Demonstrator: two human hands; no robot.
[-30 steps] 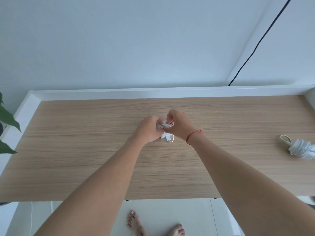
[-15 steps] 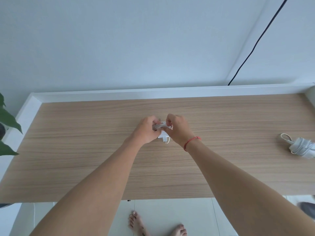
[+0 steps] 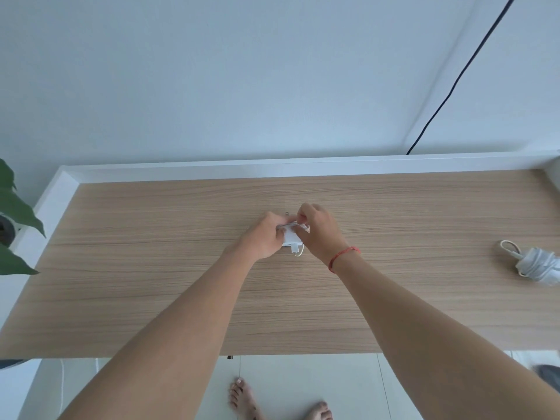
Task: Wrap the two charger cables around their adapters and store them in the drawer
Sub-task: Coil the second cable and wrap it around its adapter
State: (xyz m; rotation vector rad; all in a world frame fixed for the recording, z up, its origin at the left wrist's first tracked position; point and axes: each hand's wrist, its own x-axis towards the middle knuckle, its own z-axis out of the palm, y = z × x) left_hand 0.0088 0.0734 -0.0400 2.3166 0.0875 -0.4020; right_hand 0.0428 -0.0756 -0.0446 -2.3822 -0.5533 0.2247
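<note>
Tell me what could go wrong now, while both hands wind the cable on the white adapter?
1. The right hand pinches the cable against the adapter held by the left hand; if it lets go untucked, the turns may spring loose.
2. The wrapped charger on the right has a loop sticking out, which may snag when lifted.

- White adapter point(image 3: 291, 237), cable point(image 3: 292, 226) partly wound round it, held over mid counter point(image 3: 151, 268).
- Second white adapter point(image 3: 538, 264), cable wrapped round it, lying at counter's right edge.

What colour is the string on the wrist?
Red. The string shows best in the head view.
</note>
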